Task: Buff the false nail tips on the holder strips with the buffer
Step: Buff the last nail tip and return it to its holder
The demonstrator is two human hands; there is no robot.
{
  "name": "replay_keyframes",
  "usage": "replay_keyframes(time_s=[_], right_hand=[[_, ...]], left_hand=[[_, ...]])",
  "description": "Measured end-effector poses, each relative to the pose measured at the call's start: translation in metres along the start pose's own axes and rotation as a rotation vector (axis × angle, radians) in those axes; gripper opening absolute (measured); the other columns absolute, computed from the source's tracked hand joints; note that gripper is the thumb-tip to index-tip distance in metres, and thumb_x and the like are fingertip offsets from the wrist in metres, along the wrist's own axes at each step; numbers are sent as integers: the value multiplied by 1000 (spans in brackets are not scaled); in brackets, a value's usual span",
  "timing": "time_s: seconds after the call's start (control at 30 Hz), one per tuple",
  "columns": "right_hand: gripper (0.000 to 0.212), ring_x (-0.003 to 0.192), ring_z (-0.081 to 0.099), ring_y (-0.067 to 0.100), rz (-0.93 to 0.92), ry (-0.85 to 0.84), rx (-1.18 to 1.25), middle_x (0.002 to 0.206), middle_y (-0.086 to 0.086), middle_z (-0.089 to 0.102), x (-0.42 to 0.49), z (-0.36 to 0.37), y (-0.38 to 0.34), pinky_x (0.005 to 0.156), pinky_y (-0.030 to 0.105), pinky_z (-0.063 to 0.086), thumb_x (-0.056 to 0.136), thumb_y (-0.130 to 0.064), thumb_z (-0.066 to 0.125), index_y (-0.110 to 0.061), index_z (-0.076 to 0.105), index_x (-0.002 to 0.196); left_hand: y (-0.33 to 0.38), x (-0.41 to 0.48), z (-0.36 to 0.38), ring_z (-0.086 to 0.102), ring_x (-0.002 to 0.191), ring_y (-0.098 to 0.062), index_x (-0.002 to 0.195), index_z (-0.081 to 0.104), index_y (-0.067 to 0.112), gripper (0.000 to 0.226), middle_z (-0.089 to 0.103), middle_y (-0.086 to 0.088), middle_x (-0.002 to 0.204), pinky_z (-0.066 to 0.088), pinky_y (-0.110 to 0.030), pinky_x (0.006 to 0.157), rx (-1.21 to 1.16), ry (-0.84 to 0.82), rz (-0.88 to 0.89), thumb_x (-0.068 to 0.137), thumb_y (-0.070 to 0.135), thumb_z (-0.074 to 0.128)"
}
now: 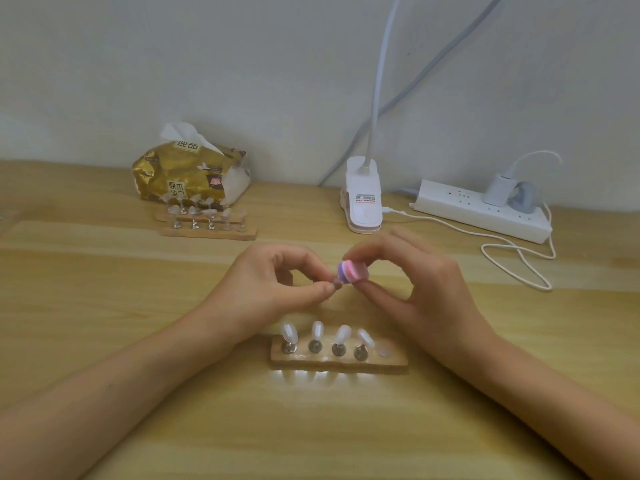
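**Hand state.** The right hand (415,289) pinches the buffer (351,271), a small block with pink, white and purple layers, between the thumb and fingertips. The left hand (280,282) pinches a small held piece (335,283) between the thumb and forefinger. This piece meets the purple end of the buffer, midway between the two hands.

**Edges and clearance.** Both hands are over the wooden surface (104,306), and the forearms enter from the lower corners. The near holder strip (339,363) lies between the wrists, just nearer the person than the hands. Bare wood extends left of the left forearm and nearer the person than this strip. A looped white cable (519,261) lies near the right hand, on its outer side. Along the wall (242,64) stand a tissue pack (190,171), a clip lamp (363,199) and a power strip (481,209).

**Hidden or unclear.**
- The held piece is mostly covered by the fingers and blurred, so it cannot be told whether it carries a nail tip.
- The far holder strips (207,225), in front of the tissue pack, show only as small, indistinct shapes.
- The lamp neck runs out of the top of the frame.

**Task items.** Four nail tips (317,330) stand upright on metal bases in the near holder strip, below the hands. A pale round pad (383,351) sits at the strip's right end.
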State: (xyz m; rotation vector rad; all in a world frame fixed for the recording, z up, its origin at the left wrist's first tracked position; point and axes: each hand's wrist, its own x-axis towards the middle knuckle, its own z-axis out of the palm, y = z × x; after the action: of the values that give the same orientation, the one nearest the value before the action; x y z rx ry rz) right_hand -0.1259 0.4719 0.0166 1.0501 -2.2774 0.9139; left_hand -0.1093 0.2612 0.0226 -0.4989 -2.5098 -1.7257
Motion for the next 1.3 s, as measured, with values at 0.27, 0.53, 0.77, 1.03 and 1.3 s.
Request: replay_keyframes(time_s=[0.27, 0.53, 0.77, 1.03, 1.3], right_hand=[[13, 90, 63, 12, 26, -18, 19, 93, -3, 66, 2, -3, 1, 81, 31, 50, 88, -1, 74, -12, 68, 93], [11, 89, 63, 12, 43, 12, 12, 92, -2, 66, 0, -6, 0, 80, 33, 50, 89, -3, 73, -12, 68, 92], [14, 90, 65, 18, -27, -5, -6, 94, 0, 65, -1, -9, 2, 78, 39, 53, 86, 0, 75, -10, 68, 92], [12, 90, 63, 13, -60, 55, -34, 95, -1, 64, -2, -6, 0, 77, 33, 52, 86, -1, 76, -7, 66, 90], [12, 91, 64, 16, -67, 31, -22, 95, 0, 65, -1, -8, 2, 79, 32, 52, 87, -3, 75, -8, 66, 91]], left_hand=[[1, 0, 1, 31, 38, -1, 73, 75, 17, 8, 63, 20, 54, 27, -9, 43, -13, -2, -26, 78, 12, 79], [1, -1, 1, 33, 40, 0, 71, 76, 21, 13, 68, 17, 62, 30, -8, 44, -27, 0, -37, 78, 11, 79], [1, -1, 0, 32, 39, 0, 72, 76, 20, 7, 63, 18, 55, 28, -8, 43, -39, -16, -32, 77, 16, 80], [0, -1, 0, 30, 42, -2, 74, 78, 22, 4, 65, 18, 62, 28, -10, 44, -40, -8, -36, 76, 20, 81], [1, -1, 1, 32, 39, -1, 77, 77, 27, 10, 60, 21, 50, 27, -6, 43, -11, -21, -41, 81, 17, 78]])
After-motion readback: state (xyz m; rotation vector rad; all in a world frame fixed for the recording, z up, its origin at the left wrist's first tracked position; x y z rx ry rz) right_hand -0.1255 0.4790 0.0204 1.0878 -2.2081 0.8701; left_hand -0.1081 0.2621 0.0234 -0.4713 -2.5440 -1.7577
